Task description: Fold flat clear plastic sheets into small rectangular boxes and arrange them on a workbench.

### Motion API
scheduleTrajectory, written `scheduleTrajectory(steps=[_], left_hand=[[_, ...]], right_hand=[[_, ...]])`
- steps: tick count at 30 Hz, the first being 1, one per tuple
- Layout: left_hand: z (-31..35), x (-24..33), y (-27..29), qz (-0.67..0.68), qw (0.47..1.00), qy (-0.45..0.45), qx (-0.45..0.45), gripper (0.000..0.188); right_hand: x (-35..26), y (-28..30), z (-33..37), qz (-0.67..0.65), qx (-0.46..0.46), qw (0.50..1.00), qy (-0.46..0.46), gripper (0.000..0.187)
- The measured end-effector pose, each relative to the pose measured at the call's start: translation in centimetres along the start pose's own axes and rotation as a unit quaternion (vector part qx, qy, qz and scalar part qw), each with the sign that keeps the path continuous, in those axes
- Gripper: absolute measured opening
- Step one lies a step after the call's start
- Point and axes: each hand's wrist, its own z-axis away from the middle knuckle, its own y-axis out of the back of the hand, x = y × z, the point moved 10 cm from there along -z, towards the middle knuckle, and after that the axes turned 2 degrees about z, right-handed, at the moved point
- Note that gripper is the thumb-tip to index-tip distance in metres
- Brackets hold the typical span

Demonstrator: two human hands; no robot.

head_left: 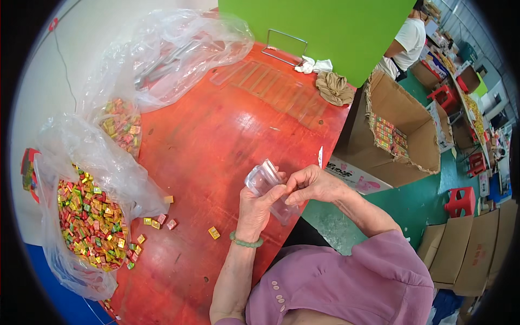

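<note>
A clear plastic container [261, 179], seemingly in 2 parts, is held above the near right edge of the red table [187, 216]. The person's left hand [257, 208] is closed round its lower left side, thumb across the front and fingers behind, an arrangement that probably steadies the thin plastic. The right hand [314, 184] has its thumb and forefinger narrowed to a near pinch at the container's right side; whether they grip it or only press, one cannot tell. Holding it up between 2 hands likely leaves its edges free to be handled.

On the table's left side, an open plastic bag [138, 187] slumps with its mouth spread, showing a heap of small wrapped pieces [89, 216]; that perhaps keeps them within reach. Several have strayed onto the table beside it, and 1 yellow piece [214, 233] lies nearer the left forearm. At the table's far side lie a flat ribbed clear sheet [265, 89] and a crumpled brown cloth [333, 88]. Beyond the table's right edge, a cardboard box [421, 134] stands open, with patterned packs [389, 136] inside.
</note>
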Motion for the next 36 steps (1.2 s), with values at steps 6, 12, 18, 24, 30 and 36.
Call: scheduleTrajectory(steps=[6,12,18,24,30,36], left_hand=[[0.3,-0.5,-1.4,-0.007,0.998,0.042,-0.055,0.038],[0.1,-1.0,0.3,0.028,0.998,0.062,0.008,0.036],[-0.2,-0.3,0.8,0.07,0.996,0.046,0.032,0.04],[-0.1,-0.5,1.2,0.083,0.995,0.045,0.035,0.042],[-0.6,-0.8,1.6,0.089,0.995,0.038,0.022,0.041],[-0.6,0.2,1.6,0.101,0.994,0.0,0.03,0.033]], right_hand=[[1.4,0.6,1.1,-0.042,-0.018,0.999,-0.017,0.01],[-5.7,5.9,5.1,0.284,0.168,0.936,0.12,0.005],[-8.3,13.6,6.3,0.737,0.281,0.573,0.221,0.017],[-6.0,15.9,3.9,0.775,0.239,0.553,0.191,0.023],[-6.4,15.6,2.6,0.763,0.259,0.559,0.192,0.036],[-9.9,4.6,2.2,0.513,0.157,0.827,0.168,0.029]])
